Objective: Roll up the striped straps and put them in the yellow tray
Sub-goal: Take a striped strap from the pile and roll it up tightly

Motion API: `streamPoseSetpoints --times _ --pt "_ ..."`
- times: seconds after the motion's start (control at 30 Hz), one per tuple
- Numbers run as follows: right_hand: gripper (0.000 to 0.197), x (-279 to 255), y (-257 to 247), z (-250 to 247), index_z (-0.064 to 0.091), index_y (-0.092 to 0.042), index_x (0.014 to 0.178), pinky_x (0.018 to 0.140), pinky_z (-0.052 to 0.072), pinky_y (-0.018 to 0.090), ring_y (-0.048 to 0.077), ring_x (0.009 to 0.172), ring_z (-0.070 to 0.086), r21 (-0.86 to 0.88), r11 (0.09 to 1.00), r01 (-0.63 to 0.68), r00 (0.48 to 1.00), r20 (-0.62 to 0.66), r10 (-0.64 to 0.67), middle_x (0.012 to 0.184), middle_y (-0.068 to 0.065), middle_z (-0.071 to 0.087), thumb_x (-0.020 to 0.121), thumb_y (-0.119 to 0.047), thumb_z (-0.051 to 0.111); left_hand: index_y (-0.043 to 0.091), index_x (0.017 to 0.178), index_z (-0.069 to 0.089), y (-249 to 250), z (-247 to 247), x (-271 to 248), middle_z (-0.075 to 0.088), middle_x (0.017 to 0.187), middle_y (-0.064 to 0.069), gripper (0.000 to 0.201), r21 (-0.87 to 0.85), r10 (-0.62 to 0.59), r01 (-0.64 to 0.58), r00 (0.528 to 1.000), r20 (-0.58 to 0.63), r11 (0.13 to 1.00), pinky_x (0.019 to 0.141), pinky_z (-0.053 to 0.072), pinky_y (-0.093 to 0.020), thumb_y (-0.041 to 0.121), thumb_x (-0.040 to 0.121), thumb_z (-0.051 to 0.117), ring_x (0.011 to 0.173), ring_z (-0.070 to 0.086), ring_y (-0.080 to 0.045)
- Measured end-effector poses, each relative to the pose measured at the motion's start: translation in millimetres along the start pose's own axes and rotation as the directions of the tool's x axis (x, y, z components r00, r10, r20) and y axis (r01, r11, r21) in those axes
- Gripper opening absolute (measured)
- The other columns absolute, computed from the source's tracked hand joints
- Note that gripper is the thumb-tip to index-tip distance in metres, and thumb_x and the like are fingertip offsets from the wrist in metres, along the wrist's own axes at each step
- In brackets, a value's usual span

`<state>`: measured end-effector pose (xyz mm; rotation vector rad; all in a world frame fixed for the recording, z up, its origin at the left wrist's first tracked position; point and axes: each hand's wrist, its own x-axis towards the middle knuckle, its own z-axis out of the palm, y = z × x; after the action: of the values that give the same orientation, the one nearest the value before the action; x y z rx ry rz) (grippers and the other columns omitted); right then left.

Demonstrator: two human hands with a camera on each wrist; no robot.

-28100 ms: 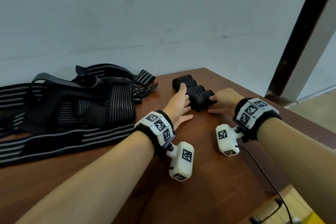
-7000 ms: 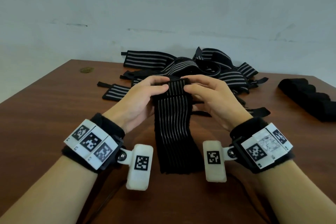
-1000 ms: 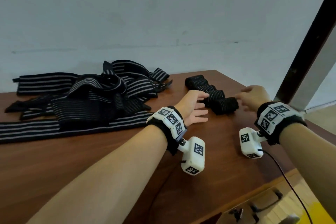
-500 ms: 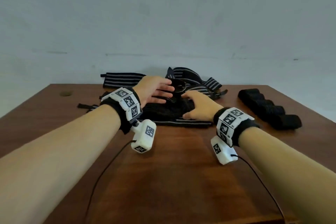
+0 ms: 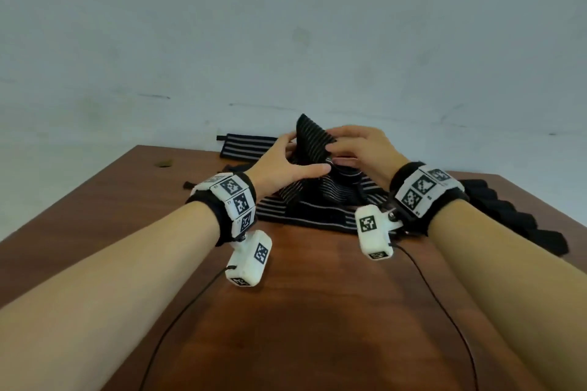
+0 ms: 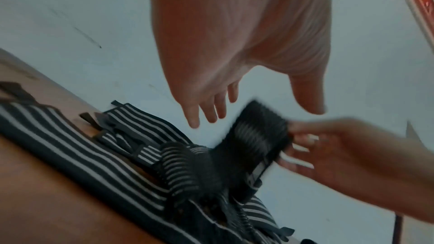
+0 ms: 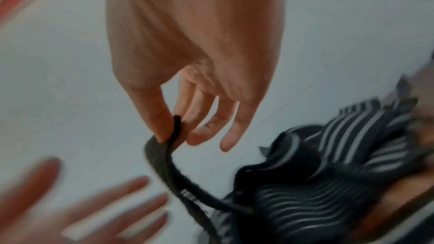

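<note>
Two hands meet over the pile point(image 5: 320, 200) of striped straps at the far middle of the table point(image 5: 286, 311). Your right hand point(image 5: 362, 149) pinches the end of one strap point(image 5: 313, 143) between thumb and forefinger, lifted clear of the heap, with its other fingers loose. Your left hand point(image 5: 286, 162) is spread with straight fingers just beside that raised end, thumb reaching under it; the left wrist view shows those fingers point(image 6: 206, 107) apart and gripping nothing. More straps lie flat around the heap: one long one point(image 5: 317, 220) crosses the near side, another point(image 5: 244, 146) lies by the wall. A row of dark rolls point(image 5: 514, 219) sits to the right, well apart from the pile and partly hidden by your right forearm. A small dark spot point(image 5: 164, 163) marks the table's far left. Both wrists carry black bands with white blocks point(image 5: 371, 232) printed with square black-and-white codes; small marks at the edge of the bands are too tiny to read. Thin black cables point(image 5: 444, 320) trail from the blocks toward you. No yellow tray is in view.
</note>
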<state>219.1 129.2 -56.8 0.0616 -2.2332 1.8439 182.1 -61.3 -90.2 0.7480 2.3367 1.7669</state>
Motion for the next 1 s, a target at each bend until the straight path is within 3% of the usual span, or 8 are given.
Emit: streamPoseSetpoints --times 0.13,0.27,0.37,0.43,0.53,0.73,0.83,1.0 --pt "0.023 -3.2 -18.5 -1.0 0.07 -0.01 0.119 0.1 0.057 0.037 0.023 0.105 0.072 0.203 0.979 -0.009 0.974 0.223 -0.037 0.112 0.01 0.076 0.098 -0.008 0.064 0.014 0.123 0.062 12.6 13.6 6.0 0.071 0.11 0.0 0.047 0.01 0.083 -0.083 0.972 -0.222 0.997 0.091 0.057 -0.029 0.029 0.085 0.085 0.099 0.069 -0.013" --pt "0.021 4.5 18.8 -17.7 0.072 -0.012 0.116 0.097 0.057 0.036 0.023 0.107 0.073 -0.025 0.994 -0.105 0.992 0.062 0.106 0.111 0.005 0.079 0.1 -0.024 0.065 0.011 0.103 0.07 25.2 2.2 5.0 0.073 0.093 -0.004 0.01 -0.294 -0.011 -0.097 0.938 -0.347 0.951 0.067 0.058 -0.026 0.019 0.101 0.065 0.086 0.069 -0.019" --pt "0.02 14.0 63.9 -28.9 0.075 -0.011 0.113 0.076 0.053 0.018 0.017 0.096 0.069 -0.533 0.832 -0.155 0.988 -0.086 0.129 0.109 0.007 0.077 0.095 -0.02 0.074 0.015 0.101 0.068 34.8 -11.0 2.6 0.074 0.097 -0.005 0.009 -0.512 -0.076 -0.132 0.927 -0.366 0.849 0.056 0.063 -0.033 0.019 0.104 0.06 0.084 0.074 -0.021" --pt "0.043 21.6 83.8 -30.7 0.068 -0.009 0.128 0.09 0.051 0.025 0.022 0.112 0.066 -0.754 0.629 -0.189 0.975 -0.07 0.209 0.126 0.01 0.07 0.091 -0.029 0.079 0.013 0.107 0.066 38.9 -18.3 3.9 0.074 0.102 -0.009 0.011 -0.534 -0.064 -0.169 0.918 -0.391 0.828 0.057 0.063 -0.037 0.021 0.105 0.059 0.086 0.075 -0.025" --pt "0.08 32.1 90.0 -20.8 0.043 -0.007 0.152 0.113 0.041 0.035 0.029 0.138 0.051 -0.858 0.482 -0.179 0.953 -0.03 0.3 0.151 0.012 0.052 0.089 -0.043 0.078 0.008 0.123 0.063 38.2 -26.1 6.6 0.074 0.113 -0.012 0.024 -0.599 -0.087 -0.202 0.905 -0.417 0.775 0.062 0.064 -0.04 0.023 0.106 0.058 0.096 0.075 -0.028" --pt "0.123 56.0 100.6 -6.8 0.0 -0.013 0.165 0.12 0.037 0.046 0.035 0.148 0.039 -0.91 0.403 -0.099 0.959 0.021 0.284 0.166 0.017 0.029 0.081 -0.046 0.084 0.007 0.134 0.058 42.4 -42.7 9.5 0.069 0.126 -0.014 0.032 -0.695 -0.118 -0.327 0.852 -0.51 0.64 0.072 0.064 -0.046 0.026 0.108 0.053 0.101 0.075 -0.033" --pt "0.1 60.0 96.9 -4.5 0.022 -0.014 0.161 0.11 0.047 0.044 0.036 0.132 0.056 -0.933 0.355 -0.06 0.967 0.034 0.254 0.147 0.018 0.055 0.085 -0.04 0.081 0.009 0.134 0.06 46.1 -47.2 8.8 0.072 0.123 -0.013 0.032 -0.686 -0.093 -0.281 0.886 -0.454 0.672 0.074 0.064 -0.048 0.026 0.109 0.051 0.099 0.077 -0.031" --pt "0.048 55.9 83.4 -10.9 0.06 -0.018 0.138 0.105 0.049 0.043 0.034 0.127 0.058 -0.94 0.34 -0.005 0.994 0.031 0.102 0.135 0.011 0.063 0.095 -0.037 0.064 0.013 0.119 0.059 34.0 -39.9 2.1 0.072 0.111 -0.009 0.023 -0.653 -0.171 -0.123 0.914 -0.367 0.748 0.071 0.065 -0.043 0.03 0.111 0.046 0.089 0.078 -0.028"
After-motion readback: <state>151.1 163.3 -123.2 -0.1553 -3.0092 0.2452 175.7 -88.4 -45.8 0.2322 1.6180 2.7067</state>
